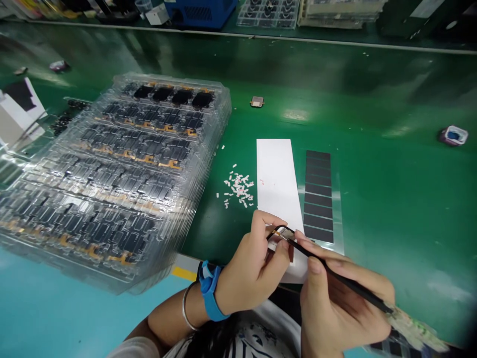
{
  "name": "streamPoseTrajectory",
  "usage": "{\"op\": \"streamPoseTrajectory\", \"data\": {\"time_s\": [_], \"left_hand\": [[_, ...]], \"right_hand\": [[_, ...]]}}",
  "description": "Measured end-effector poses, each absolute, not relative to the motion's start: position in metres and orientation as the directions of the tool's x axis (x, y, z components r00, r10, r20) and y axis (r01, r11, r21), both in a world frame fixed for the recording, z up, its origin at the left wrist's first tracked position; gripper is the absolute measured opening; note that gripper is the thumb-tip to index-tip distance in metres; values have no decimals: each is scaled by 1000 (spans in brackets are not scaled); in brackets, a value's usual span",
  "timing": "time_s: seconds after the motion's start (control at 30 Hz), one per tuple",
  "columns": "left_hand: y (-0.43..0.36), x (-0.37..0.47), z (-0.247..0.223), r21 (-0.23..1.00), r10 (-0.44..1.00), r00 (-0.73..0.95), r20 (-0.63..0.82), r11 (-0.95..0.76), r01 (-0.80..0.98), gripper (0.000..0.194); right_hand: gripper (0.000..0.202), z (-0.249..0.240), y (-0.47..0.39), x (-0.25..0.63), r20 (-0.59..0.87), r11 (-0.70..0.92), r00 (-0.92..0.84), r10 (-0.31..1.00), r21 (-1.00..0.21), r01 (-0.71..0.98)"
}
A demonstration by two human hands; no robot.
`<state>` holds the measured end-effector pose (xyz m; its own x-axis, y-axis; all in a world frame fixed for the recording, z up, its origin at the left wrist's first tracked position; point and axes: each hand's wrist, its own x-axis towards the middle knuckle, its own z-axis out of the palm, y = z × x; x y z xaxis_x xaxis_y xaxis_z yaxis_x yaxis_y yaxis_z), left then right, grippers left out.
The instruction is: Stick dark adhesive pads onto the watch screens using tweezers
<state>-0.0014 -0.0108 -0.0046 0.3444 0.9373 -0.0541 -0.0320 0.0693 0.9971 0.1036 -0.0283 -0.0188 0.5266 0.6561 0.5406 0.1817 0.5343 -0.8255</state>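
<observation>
Between its thumb and fingers, my left hand [253,266] pinches a small display-like part [286,230] with a dark rim and an orange strip. My right hand [341,308] is closed around black tweezers [352,284], whose back end is wrapped in pale tape. The tweezer tip meets or nearly meets the part; the exact contact is too small to tell. Both hands are over the lower end of a white paper strip [276,174]. To its right lies a clear sheet with dark rectangular pieces [318,199]. Many tiny white slips [238,189] are scattered left of the paper.
A tall stack of clear plastic trays [149,164] filled with dark parts stands at the left. A small square part [257,102] lies farther back. At the right is a small purple-and-white item [453,135]. Behind runs a shelf edge [246,36] with a blue box [201,12].
</observation>
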Motion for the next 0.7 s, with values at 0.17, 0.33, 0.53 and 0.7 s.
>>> {"op": "streamPoseTrajectory", "data": {"time_s": [0.17, 0.33, 0.53, 0.7], "left_hand": [[-11, -1, -6, 1000, 940, 342, -10, 14, -8, 14], [-11, 0, -5, 1000, 939, 343, -8, 16, -19, 12], [-10, 1, -5, 999, 944, 328, -40, 35, 20, 10], [-10, 1, -4, 999, 934, 354, -39, 28, 37, 11]], "right_hand": [[26, -20, -29, 105, 489, 510, 542, 684, -851, 125], [26, -22, -29, 110, 477, 531, 511, 715, -846, 46], [27, -21, -30, 113, 428, 493, 485, 762, -870, -7], [27, -20, -30, 113, 415, 476, 479, 774, -879, -8]]}}
